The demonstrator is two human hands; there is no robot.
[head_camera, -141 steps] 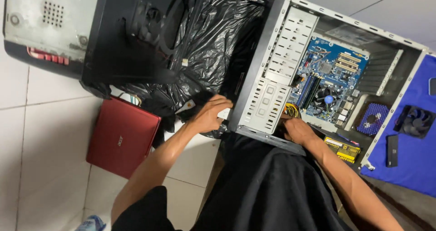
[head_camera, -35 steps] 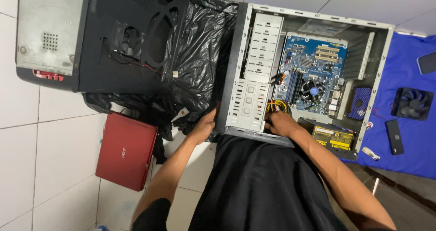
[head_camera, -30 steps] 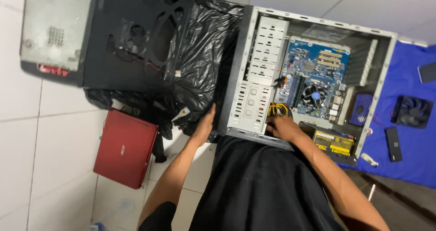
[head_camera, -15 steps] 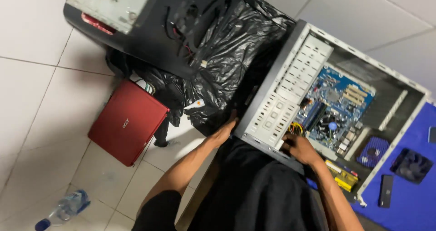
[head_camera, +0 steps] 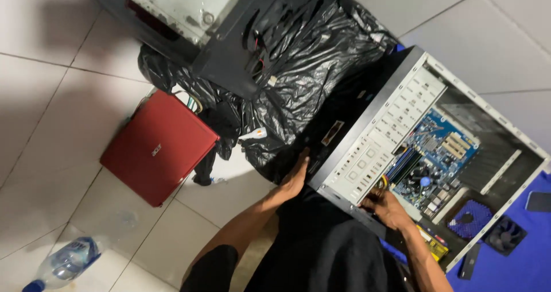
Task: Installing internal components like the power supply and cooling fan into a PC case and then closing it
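Observation:
An open desktop computer case (head_camera: pixel 383 136) lies on its side on the floor, its blue motherboard (head_camera: pixel 431 163) exposed. My left hand (head_camera: pixel 295 176) rests flat against the case's black outer front panel. My right hand (head_camera: pixel 386 207) reaches inside the case by the yellow cables near the drive cage; its fingers curl around something I cannot make out. My black shirt (head_camera: pixel 327 252) hides the case's near corner.
A crumpled black plastic bag (head_camera: pixel 298 79) lies left of the case, with a second grey computer case (head_camera: pixel 189 8) and black side panel (head_camera: pixel 258 33) on it. A closed red laptop (head_camera: pixel 158 147) and a plastic water bottle (head_camera: pixel 63 263) lie on the white tiles. A blue mat (head_camera: pixel 516 263) holds a fan (head_camera: pixel 505 234).
The view has swung and tilted, bringing the water bottle and more floor into sight. Both hands stay at the case, left on its front, right inside near the cables.

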